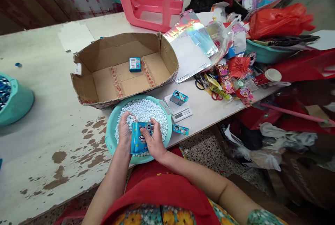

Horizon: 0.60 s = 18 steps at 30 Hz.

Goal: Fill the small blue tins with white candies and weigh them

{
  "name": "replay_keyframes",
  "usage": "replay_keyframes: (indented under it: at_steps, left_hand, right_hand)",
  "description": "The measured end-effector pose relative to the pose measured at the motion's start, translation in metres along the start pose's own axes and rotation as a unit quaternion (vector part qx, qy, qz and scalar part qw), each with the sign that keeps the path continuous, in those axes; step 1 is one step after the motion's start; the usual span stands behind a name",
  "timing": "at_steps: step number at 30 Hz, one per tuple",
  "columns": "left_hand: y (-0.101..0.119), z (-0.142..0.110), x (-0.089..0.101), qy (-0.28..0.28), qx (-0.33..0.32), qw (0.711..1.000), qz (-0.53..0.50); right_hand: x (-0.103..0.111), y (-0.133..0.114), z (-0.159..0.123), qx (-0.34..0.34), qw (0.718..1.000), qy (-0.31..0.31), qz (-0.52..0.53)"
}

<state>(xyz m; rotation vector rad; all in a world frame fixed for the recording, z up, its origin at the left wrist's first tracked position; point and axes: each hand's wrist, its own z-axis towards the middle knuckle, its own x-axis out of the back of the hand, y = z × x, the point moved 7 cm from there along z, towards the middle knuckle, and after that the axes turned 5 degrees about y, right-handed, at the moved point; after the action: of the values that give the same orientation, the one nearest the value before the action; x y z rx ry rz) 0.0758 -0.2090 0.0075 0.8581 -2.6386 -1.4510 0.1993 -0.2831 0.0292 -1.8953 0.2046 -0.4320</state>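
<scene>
Your right hand (156,142) has its grip clamped on the upright, shiny blue rectangular tin with printed faces (137,146), thumb pressed on the front, fingers around the far side. The tin is over the round, pale-green plastic basin (110,131), above its heap of small, white, rounded pellets (145,108). Your left hand (124,132) is cupped at the tin's other side, fingers bent near the pellets; whether its grip is closed on any, you cannot tell from here.

Hold the tin low and inside the rim, so that stray pellets drop back into the heap. Spread your right thumb's pressure: thin, smooth metal may dent or slip under one hard point. Let the left palm steady the side, and move those fingers gently, as hard, round pellets would likely roll and scatter.

Beside the basin, a flat, pale digital scale (183,115) bears another blue printed tin (179,98); a small, blue, rounded-rectangular piece (180,129) lies near it on the whitish, brown-stained surface (39,78). Mind your right elbow there. Behind stands a long, open box of creased brown cardboard (112,50), holding a small blue carton-shaped item (134,64).
</scene>
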Motion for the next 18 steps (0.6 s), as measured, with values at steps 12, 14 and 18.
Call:
replay_keyframes:
  at_steps: [12, 14, 18]
  left_hand:
    - [0.031, -0.032, -0.033, -0.099, 0.031, 0.985, -0.141]
    - [0.042, -0.035, -0.033, -0.13, 0.015, 0.979, -0.158]
    - [0.051, -0.042, -0.033, -0.142, -0.045, 0.976, -0.16]
  right_hand:
    - [0.023, -0.025, 0.002, -0.046, 0.986, -0.16, 0.031]
    - [0.03, -0.035, 0.007, 0.035, 0.988, -0.145, -0.038]
    - [0.026, -0.052, 0.008, 0.174, 0.971, -0.114, -0.122]
